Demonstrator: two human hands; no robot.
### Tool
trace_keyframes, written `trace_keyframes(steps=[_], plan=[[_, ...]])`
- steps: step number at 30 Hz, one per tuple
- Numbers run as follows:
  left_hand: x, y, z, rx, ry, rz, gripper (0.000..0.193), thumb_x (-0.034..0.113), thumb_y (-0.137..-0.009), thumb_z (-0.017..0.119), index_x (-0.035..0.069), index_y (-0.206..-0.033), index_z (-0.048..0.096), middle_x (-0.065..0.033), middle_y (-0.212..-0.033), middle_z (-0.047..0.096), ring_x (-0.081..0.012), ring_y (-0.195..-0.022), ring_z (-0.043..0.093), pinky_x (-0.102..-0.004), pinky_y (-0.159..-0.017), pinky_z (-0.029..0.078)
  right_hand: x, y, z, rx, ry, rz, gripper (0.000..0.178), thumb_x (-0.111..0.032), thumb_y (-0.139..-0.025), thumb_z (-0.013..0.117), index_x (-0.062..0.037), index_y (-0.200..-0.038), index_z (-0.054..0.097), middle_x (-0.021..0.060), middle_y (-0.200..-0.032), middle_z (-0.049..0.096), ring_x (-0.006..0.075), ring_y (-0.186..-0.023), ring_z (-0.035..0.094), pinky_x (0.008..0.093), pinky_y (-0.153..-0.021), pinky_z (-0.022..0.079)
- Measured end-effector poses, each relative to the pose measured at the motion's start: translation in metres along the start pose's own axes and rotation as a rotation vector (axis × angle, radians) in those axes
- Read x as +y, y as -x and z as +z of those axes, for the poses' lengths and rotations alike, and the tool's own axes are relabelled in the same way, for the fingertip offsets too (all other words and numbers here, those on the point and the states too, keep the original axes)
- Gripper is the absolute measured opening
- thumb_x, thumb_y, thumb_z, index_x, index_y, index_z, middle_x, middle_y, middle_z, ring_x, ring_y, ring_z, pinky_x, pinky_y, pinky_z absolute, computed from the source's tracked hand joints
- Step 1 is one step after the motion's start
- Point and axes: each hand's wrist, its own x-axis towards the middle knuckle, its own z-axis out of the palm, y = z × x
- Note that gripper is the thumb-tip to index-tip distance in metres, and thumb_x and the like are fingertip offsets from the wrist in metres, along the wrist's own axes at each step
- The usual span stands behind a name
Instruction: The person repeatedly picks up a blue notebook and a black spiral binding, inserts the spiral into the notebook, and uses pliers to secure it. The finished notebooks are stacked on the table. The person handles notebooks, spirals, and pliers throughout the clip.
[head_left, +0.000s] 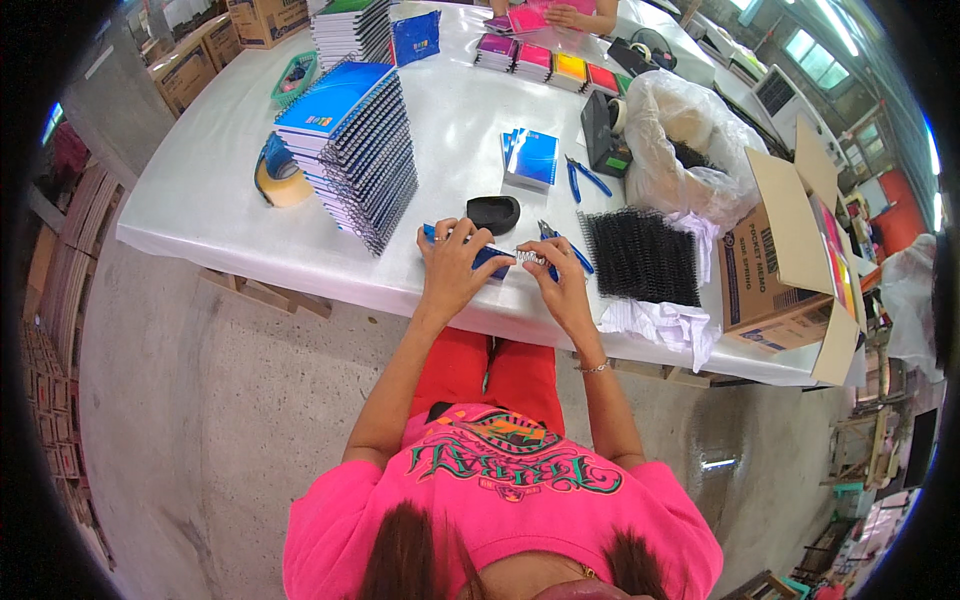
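Note:
My left hand [455, 262] presses down on a small blue notebook [492, 263] at the table's near edge, fingers closed over it. At the notebook's right end, my right hand [562, 288] pinches a short pale coil [530, 257], which looks like a binding spiral. Just right of those fingers lies a pair of blue-handled pliers [582, 258], partly hidden by the hand. A rounded black dish-like object [493, 214] sits right beyond both hands. Farther off are small blue notebooks [532, 158] and a second pair of blue pliers [587, 178].
Left stands a tall stack of blue spiral notebooks [345, 150] beside a tape roll [283, 185]. Black spiral coils [642, 256], a plastic bag [690, 140] and an open carton [775, 265] fill the right. Across the table, another person's hands [568, 17] work near coloured notebooks [533, 63].

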Motion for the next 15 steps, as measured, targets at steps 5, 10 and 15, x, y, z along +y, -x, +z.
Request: trace_keyframes(steps=[5,10,15], plan=[[-0.001,-0.002,0.001,0.005,0.014,0.001,0.043,0.054,-0.075,0.075,0.015,-0.092,0.069,-0.0001,-0.098,0.055,-0.0247,-0.11,0.046,-0.0615,-0.096,0.025,0.005,-0.001,0.003,0.037,-0.009,-0.025,0.023,-0.004,-0.083,0.068,-0.0084,-0.106,0.072,0.0095,-0.086,0.058,0.0241,-0.076,0.052,0.0357,-0.071,0.041],[-0.001,-0.001,-0.001,-0.022,0.015,-0.002,0.041,0.053,-0.077,0.073,0.016,-0.093,0.069,0.0006,-0.098,0.056,-0.0248,-0.111,0.046,-0.0607,-0.096,0.025,0.001,-0.001,0.0,-0.033,-0.012,-0.017,0.021,-0.004,-0.088,0.064,-0.0061,-0.108,0.071,0.0128,-0.086,0.06,0.0269,-0.078,0.056,0.038,-0.072,0.042],[-0.003,0.0,-0.002,-0.037,0.006,0.004,0.039,0.052,-0.081,0.069,0.017,-0.098,0.067,0.0,-0.101,0.055,-0.0249,-0.112,0.045,-0.0609,-0.097,0.024,-0.006,0.0,0.001,-0.076,-0.071,0.027,0.016,-0.006,-0.093,0.059,-0.0016,-0.105,0.068,0.0154,-0.086,0.062,0.028,-0.08,0.059,0.0395,-0.076,0.041]])
